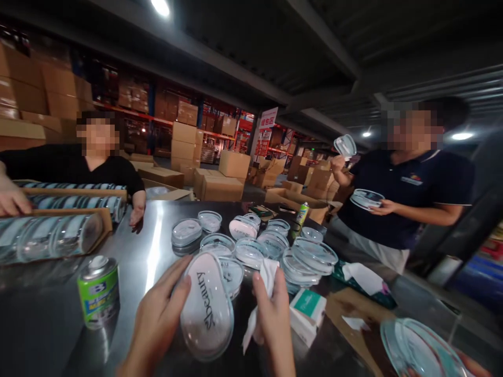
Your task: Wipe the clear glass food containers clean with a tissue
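My left hand [163, 306] is wrapped round the edge of a clear oval case [206, 309], which stands tilted on end. A pale insert in it bears black lettering, "Sbeauty". In my right hand [271, 314], a crumpled white tissue [269, 275] is pinched between thumb and fingers, and part of it hangs below. The tissue and the case are apart. Just beyond both hands lie several similar oval cases [251, 252], some piled on each other. To the right of my right hand is a white and green box [308, 314].
A green spray can [98, 293] stands at left on the metal table [133, 272]; another can [301, 217] is at the back. At far left, a person's hand [15, 199] touches boxed cases [51, 238]. Another person [408, 193] holds two cases. More cases [420, 348] sit at front right.
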